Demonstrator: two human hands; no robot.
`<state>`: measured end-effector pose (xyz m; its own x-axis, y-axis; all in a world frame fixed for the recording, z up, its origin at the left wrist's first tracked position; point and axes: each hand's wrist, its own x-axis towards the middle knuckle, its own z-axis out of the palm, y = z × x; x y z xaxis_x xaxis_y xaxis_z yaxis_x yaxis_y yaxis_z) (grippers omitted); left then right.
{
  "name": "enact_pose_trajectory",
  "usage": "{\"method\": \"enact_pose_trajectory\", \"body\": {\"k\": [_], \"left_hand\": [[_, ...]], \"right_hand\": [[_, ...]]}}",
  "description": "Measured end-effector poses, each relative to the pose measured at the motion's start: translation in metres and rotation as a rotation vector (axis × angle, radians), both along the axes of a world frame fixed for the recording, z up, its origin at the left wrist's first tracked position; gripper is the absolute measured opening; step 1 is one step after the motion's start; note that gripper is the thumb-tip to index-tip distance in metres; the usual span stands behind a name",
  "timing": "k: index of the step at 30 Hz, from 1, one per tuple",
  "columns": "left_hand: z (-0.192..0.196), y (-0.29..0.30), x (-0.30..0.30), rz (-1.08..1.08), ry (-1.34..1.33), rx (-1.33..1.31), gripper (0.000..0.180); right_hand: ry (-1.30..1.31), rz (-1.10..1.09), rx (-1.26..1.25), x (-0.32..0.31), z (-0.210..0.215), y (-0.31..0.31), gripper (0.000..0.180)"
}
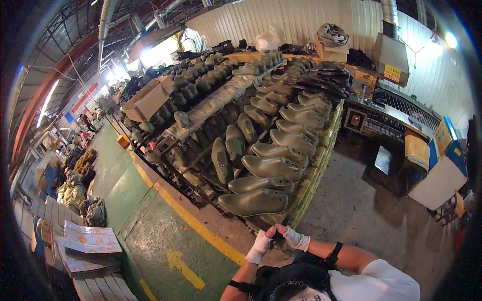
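In the head view, a long rack [317,174] of shoe lasts stands on a partly green floor [147,220] before a corrugated wall [281,21]. The nearest shoe last [253,202] lies just beyond the fingers; left hand [260,245] and right hand [296,238], white-wrapped, nearly meet, fingers curled; I cannot tell whether they pinch anything.

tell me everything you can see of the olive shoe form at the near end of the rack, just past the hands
The smooth, dark olive-green, shoe-shaped form looks like hard, slightly glossy plastic. It lies lengthwise across the near end of its row, rounded toe toward the picture's left, heel end right. A similar form lies just behind it. The white-wrapped left hand and right hand meet just on its near side, with no clear contact visible. Its underside is hidden.
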<state>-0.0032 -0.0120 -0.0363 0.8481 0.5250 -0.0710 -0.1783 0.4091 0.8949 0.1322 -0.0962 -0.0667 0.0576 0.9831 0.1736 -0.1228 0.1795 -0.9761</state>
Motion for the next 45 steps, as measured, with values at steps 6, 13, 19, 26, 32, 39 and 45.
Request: {"method": "enact_pose_trajectory", "body": {"k": [6,13,19,26,32,39,45], "left_hand": [[0.002,-0.001,-0.003,0.034,0.069,-0.074,0.054],[-0.012,0.003,-0.004,-0.007,0.046,-0.028,0.064],[-0.014,0.003,-0.001,0.005,0.028,-0.027,0.065],[0.008,-0.008,0.000,0.113,0.120,-0.067,0.063],[0.016,-0.009,-0.004,0.116,0.128,-0.099,0.058],[-0.001,-0.008,0.002,0.181,0.076,-0.060,0.053],[0.004,-0.009,-0.002,0.213,0.066,-0.030,0.057]], "right_hand": [[0.148,0.003,-0.104,-0.003,0.005,0.000,0.043],[0.125,0.012,-0.086,-0.001,0.009,0.001,0.041],[0.051,-0.009,0.042,-0.002,0.010,0.002,0.037],[0.234,-0.029,-0.089,-0.006,0.009,0.005,0.038],[0.109,-0.049,-0.126,-0.008,0.023,0.002,0.045],[-0.022,-0.097,0.007,-0.005,-0.005,0.007,0.054],[0.140,-0.148,-0.110,-0.014,0.005,0.008,0.051]]}}
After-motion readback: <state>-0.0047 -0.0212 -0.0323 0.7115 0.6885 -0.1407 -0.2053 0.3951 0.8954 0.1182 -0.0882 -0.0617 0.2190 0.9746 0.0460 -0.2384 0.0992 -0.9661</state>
